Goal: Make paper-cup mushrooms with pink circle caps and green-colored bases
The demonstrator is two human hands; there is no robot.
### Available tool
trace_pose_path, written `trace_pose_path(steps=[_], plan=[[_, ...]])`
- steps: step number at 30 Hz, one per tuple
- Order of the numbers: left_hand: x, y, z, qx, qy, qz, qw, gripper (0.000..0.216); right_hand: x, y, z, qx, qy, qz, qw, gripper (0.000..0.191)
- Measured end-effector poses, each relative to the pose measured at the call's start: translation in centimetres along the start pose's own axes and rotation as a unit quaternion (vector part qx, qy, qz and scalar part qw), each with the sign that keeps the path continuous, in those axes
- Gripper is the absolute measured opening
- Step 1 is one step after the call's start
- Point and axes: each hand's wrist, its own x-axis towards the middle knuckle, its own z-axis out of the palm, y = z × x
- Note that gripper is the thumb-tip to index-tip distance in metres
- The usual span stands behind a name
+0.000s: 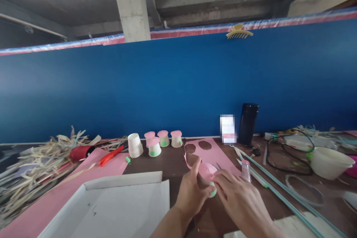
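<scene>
My left hand (192,191) is wrapped around a small paper cup (212,190) with a green patch, mostly hidden by my fingers. On top of the cup lies a pink paper disc (208,171). With closed fingers, my right hand (237,193) pinches the disc's right edge. A thin grey pointed tip (219,166) shows just beyond those fingers; whether I hold that tool is unclear. Behind my hands lies a pink sheet (220,154) with round holes cut in it. Several similar cups (154,148) with pink tops stand farther back, beside white upturned stacked cups (135,145).
A white box lid (125,208) and a pink sheet (69,186) with a red-handled cutter (111,155) lie left, near piled strips (47,160). At right are a black cylinder (248,123), pale blue rods (287,193), a black cable (269,156) and a white bowl (330,161).
</scene>
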Motion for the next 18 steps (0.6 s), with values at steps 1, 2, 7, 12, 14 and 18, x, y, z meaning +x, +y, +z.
trace_pose_path(steps=[1, 2, 7, 12, 14, 18], plan=[[0.00, -0.08, 0.01, -0.003, -0.001, 0.002, 1.000, 0.085, -0.01, 0.02, 0.01, 0.001, -0.003, -0.001, 1.000, 0.021], [-0.01, -0.14, 0.02, -0.007, -0.002, 0.004, 1.000, 0.085, -0.03, 0.03, 0.01, 0.002, -0.009, 0.000, 1.000, 0.020], [-0.07, -0.18, 0.04, -0.014, -0.003, 0.015, 1.000, 0.084, 0.03, -0.01, -0.06, 0.012, -0.049, 0.016, 0.999, 0.019], [-0.10, -0.10, -0.04, -0.006, -0.008, 0.012, 1.000, 0.082, 0.11, -0.12, -0.06, 0.012, -0.041, 0.005, 0.999, 0.020], [-0.10, -0.15, -0.02, -0.004, -0.008, 0.015, 1.000, 0.083, 0.04, -0.09, 0.04, 0.013, -0.039, 0.003, 0.999, 0.020], [-0.07, -0.43, 0.15, 0.007, -0.003, 0.026, 1.000, 0.081, -0.13, 0.02, 0.29, 0.017, -0.050, 0.013, 0.999, 0.020]])
